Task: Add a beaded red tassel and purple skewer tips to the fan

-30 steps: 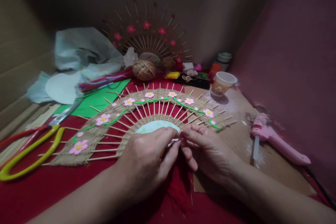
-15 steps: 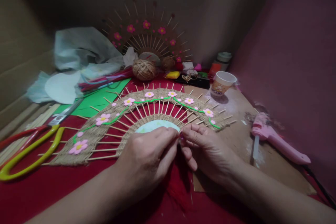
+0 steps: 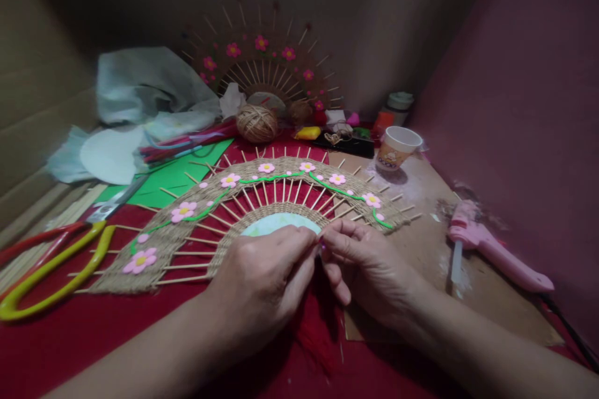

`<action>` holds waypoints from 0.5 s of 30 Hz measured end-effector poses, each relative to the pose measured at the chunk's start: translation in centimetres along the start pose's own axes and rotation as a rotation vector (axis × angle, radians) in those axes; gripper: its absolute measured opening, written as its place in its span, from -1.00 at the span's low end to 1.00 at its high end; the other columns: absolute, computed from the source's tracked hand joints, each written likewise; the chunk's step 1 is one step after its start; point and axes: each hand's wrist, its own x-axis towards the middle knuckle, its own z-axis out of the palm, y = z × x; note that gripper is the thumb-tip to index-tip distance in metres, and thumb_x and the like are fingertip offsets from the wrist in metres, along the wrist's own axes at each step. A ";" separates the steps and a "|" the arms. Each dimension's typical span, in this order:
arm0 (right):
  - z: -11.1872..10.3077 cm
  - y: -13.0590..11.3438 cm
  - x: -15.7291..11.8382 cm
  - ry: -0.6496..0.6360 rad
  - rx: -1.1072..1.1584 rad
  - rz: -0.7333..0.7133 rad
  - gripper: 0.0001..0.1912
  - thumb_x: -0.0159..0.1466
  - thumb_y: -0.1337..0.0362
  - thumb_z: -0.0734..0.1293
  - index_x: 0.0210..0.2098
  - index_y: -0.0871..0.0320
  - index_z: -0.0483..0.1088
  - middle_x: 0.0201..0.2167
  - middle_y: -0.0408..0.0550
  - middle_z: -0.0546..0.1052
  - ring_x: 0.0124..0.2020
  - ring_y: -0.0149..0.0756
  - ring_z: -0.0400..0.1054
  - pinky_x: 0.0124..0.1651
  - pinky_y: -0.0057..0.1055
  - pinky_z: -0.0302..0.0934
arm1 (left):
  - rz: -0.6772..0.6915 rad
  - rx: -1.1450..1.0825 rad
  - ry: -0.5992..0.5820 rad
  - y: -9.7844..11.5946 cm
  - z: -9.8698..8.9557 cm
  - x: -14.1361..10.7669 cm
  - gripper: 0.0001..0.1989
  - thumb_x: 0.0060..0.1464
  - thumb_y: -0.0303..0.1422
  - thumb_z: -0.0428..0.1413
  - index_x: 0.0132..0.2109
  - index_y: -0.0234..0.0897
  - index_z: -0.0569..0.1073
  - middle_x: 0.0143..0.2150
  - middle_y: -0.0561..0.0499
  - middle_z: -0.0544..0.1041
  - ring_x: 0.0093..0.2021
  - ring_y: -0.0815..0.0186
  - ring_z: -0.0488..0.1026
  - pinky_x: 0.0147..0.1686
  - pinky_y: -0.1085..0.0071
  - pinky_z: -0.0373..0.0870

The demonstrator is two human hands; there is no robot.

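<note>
My left hand (image 3: 269,280) and my right hand (image 3: 369,268) meet in front of the woven fan, fingertips pinched together. Between them shows a tiny purple-red bit (image 3: 321,242), mostly hidden, perhaps a bead. Below the hands are loose red threads (image 3: 316,340) like a tassel; whether they join what I pinch I cannot tell. Just behind lies the fan-shaped piece (image 3: 276,184), twine woven over thin sticks, with pink flowers and a wavy green line. Its pale blue half-round centre (image 3: 281,222) is partly covered by my left hand.
Scissors (image 3: 93,230) with red and yellow handles lie left on green sheets (image 3: 159,184). A pink glue gun (image 3: 498,246) and a paper cup (image 3: 397,148) rest on cardboard (image 3: 421,218) at right. Behind are a twine ball (image 3: 256,123) and another flowered fan (image 3: 262,53).
My right fingers have shifted very slightly at the pinch. Otherwise both hands and the things around them stay in place.
</note>
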 end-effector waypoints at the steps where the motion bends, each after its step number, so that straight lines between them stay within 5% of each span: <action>1: 0.0 0.0 0.0 0.001 0.001 -0.001 -0.77 0.12 0.21 0.41 -0.46 0.20 0.29 -0.73 -0.19 0.42 -0.81 -0.54 0.22 -0.75 -0.68 0.00 | -0.003 0.002 -0.002 0.0 0.0 0.0 -0.86 0.16 -0.48 -0.02 -0.28 -0.33 0.44 -0.47 0.05 0.44 -0.50 0.42 0.36 -0.48 0.46 0.28; 15: -0.2 -0.1 0.3 0.005 0.028 -0.004 -0.80 0.10 0.24 0.41 -0.44 0.22 0.33 -0.65 -0.17 0.43 -0.76 -0.55 0.25 -0.72 -0.66 0.07 | -0.047 -0.062 -0.001 0.3 -0.4 0.4 -0.84 0.18 -0.47 -0.04 -0.30 -0.31 0.42 -0.47 0.08 0.43 -0.49 0.46 0.35 -0.45 0.52 0.27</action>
